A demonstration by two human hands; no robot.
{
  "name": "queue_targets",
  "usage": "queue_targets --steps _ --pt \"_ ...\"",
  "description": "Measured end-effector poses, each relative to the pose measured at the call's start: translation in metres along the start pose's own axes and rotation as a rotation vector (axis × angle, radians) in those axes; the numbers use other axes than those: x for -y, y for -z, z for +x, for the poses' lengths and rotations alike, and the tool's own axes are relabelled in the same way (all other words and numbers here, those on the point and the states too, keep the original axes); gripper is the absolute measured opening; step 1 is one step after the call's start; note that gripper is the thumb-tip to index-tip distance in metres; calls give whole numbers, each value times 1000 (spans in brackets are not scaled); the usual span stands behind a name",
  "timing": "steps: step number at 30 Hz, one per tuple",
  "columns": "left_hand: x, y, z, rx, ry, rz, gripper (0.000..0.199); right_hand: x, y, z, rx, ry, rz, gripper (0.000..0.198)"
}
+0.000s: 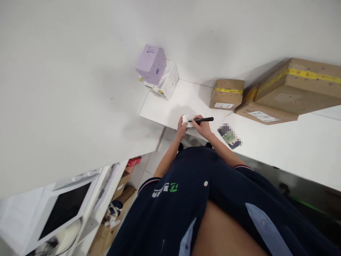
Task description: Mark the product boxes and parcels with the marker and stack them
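A small white block-like item (185, 124), perhaps a paper pad or box, is at the front edge of the white counter (195, 94). My left hand (182, 128) grips its left side, fingers on the far edge and thumb at the near one. In my right hand (201, 127) is a black marker pen (205, 120), its tip pointing left at the item's top face. Small dark marks show near the tip, too small to read. The pen's back end sticks out to the right, past my fingers.
Behind on the left, a lilac box (151, 64) sits on a white printed box (170, 83). Taped cardboard cartons stand to the right: a small one (228, 94), and a large one (306, 85) on another (266, 112). A partly blurred phone-like object (222, 133) lies near the front edge.
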State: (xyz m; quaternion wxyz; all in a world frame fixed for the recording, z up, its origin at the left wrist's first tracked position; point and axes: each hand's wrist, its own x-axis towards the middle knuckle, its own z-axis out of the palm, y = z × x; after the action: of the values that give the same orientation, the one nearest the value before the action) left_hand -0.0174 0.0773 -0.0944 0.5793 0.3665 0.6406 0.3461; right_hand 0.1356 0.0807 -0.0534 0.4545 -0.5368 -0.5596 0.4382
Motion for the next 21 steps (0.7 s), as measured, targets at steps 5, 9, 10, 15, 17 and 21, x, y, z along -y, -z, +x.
queue_targets --steps 5,9,10,15,17,21 --pt "-2 0 -1 -7 -10 0 72 3 0 -2 -26 -64 93 26" --pt "-3 1 0 -5 -22 26 70 2 8 -1 -212 -228 318 29" --pt "-3 1 0 -9 -24 35 69 -1 13 0 -279 -260 374 31" --pt "-1 2 1 -25 -49 68 69 -30 57 0 -490 -490 254 24" --pt "0 2 1 -21 -66 71 68 -45 72 -5 -346 -618 -38 21" --pt "3 2 3 -18 -75 74 72 -71 80 -12 130 -778 -565 20"
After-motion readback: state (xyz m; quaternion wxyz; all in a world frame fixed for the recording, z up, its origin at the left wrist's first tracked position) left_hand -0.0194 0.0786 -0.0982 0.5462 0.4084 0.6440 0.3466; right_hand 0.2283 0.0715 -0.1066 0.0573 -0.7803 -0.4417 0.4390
